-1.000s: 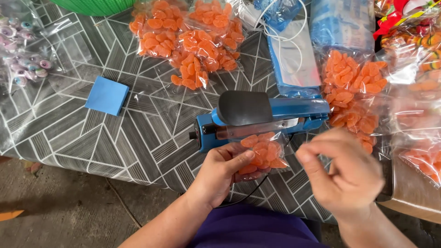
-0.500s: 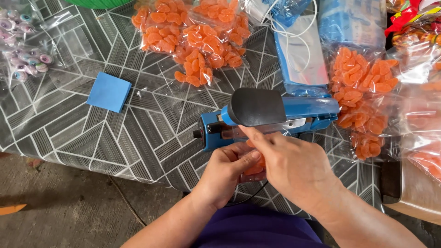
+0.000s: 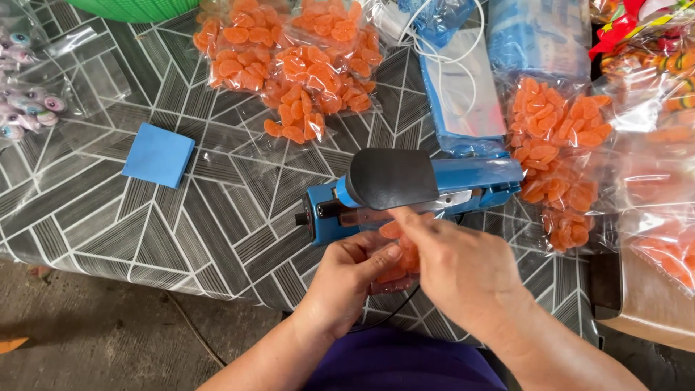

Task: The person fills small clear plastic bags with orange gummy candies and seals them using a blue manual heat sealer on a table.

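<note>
The small clear bag of orange candies [image 3: 397, 255] sits at the near edge of the table, directly in front of the blue heat sealer [image 3: 413, 192], with its upper end pointing toward the gap under the sealer's dark press arm [image 3: 391, 177]. The left hand [image 3: 347, 279] grips the bag from the left, fingers curled around it and thumb pressed against its front. The right hand [image 3: 463, 268] covers the bag's right side; its fingers are extended and close together, reaching to the bag's top just below the press arm. Whether they pinch the film cannot be told, since the back of the hand hides the contact.

The sealer rests on a table covering with a grey geometric pattern [image 3: 145, 224]. Behind it lie several filled bags of orange candies [image 3: 304, 65], and a further heap [image 3: 557, 159] lies to the right. A blue square pad [image 3: 159, 154] lies well apart to the left. A flat blue packet with white cord [image 3: 463, 94] lies behind the sealer.

Risks, as a judgement:
- Fingertips lie near the sealing gap; lowering the arm could pinch or burn them.
- A candy lodged in the seal line, through overfilling, would leave the seam open.
- A creased or skewed bag top would produce a weak seam.
- The bag is at the table edge; a loosened grip could spill it.
</note>
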